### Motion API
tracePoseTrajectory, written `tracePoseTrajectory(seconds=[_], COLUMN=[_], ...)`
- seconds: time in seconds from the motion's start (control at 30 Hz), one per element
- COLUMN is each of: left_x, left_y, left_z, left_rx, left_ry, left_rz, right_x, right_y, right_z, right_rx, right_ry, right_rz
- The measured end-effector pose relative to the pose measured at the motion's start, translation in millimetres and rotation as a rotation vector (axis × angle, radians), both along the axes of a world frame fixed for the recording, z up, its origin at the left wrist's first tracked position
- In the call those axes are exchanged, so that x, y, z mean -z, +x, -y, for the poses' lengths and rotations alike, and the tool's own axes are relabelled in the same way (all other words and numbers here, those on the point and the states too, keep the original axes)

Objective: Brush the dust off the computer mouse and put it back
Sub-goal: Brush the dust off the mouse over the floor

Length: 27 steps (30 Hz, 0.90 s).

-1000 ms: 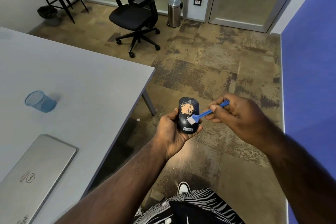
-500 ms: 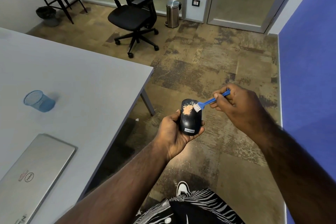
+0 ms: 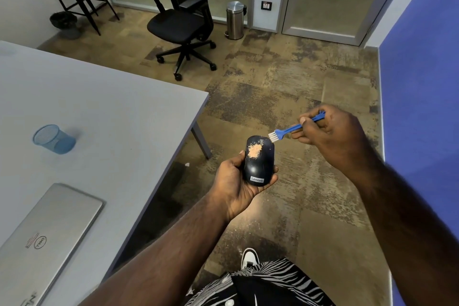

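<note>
While the person is standing beside the table corner, the scene is looking like this:

Left hand: the left hand (image 3: 236,181) is cupping the black mouse (image 3: 258,159) from below, fingers curling around its sides, holding it in the air over the floor, off the table.
Mouse: a patch of orange-tan dust (image 3: 254,151) is lying on its front half; a white label is showing at its near end.
Right hand: the right hand (image 3: 332,136) is pinching the handle of the small blue brush (image 3: 293,129) between thumb and curled fingers.
Brush: its white bristles are touching, or are just beside, the front right edge of the mouse, not on the dust patch.
Table: the grey table (image 3: 104,112) is lying to the left, carrying a closed silver laptop (image 3: 42,236) and a blue mesh cup (image 3: 53,139) lying on its side, well apart.
Floor: the brown carpet is spreading under both hands.
Behind: a black office chair (image 3: 183,22) and a steel bin (image 3: 235,20) are standing near the glass doors.
</note>
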State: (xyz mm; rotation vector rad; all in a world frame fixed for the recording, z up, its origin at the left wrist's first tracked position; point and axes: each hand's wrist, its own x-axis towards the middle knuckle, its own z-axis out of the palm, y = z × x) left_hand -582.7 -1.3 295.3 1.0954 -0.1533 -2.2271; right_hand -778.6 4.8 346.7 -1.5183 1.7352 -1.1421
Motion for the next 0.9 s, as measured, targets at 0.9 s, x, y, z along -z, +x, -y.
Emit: tracePoseTrajectory(seconds=[0.9], left_x=[-1.0], left_y=[5.9], left_z=[8.5], left_rx=[-0.008], left_ry=[0.006], left_rz=[-0.009], right_x=[9.3], right_y=[2.6], right_z=[2.2], right_rx=[0.115], right_ry=[-0.072], right_rz=[-0.070])
